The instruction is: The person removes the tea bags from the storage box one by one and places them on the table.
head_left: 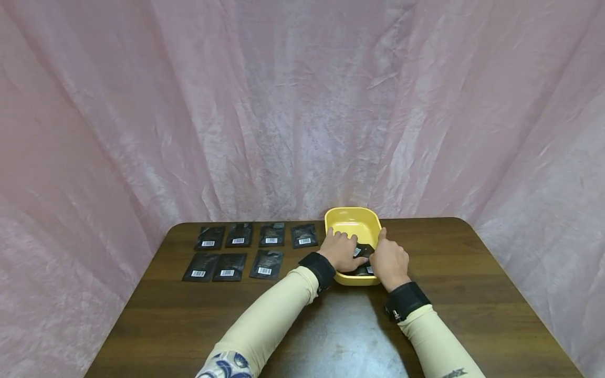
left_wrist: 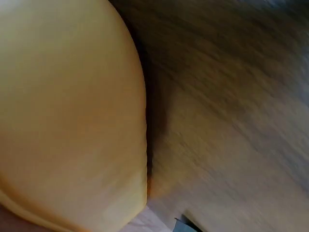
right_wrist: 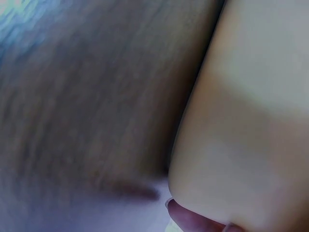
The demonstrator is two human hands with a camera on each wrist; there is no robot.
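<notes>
A yellow plastic tub (head_left: 353,212) stands near the table's back edge, with black packets (head_left: 365,251) piled in its near half. My left hand (head_left: 337,251) lies over the tub's left rim, fingers spread, thumb reaching across the packets. My right hand (head_left: 391,261) is at the right rim with one finger pointing up along it and the thumb turned inward, close to the left thumb. The left wrist view shows the tub's outer wall (left_wrist: 72,116). Fingertips (right_wrist: 193,215) touch the tub's edge in the right wrist view. Whether the right fingers grip anything is hidden.
Several flat black packets with white barcode labels lie left of the tub in two rows, among them a back-row packet (head_left: 304,236) and a front-row packet (head_left: 267,264). A pink curtain (head_left: 293,115) hangs right behind the wooden table (head_left: 472,294).
</notes>
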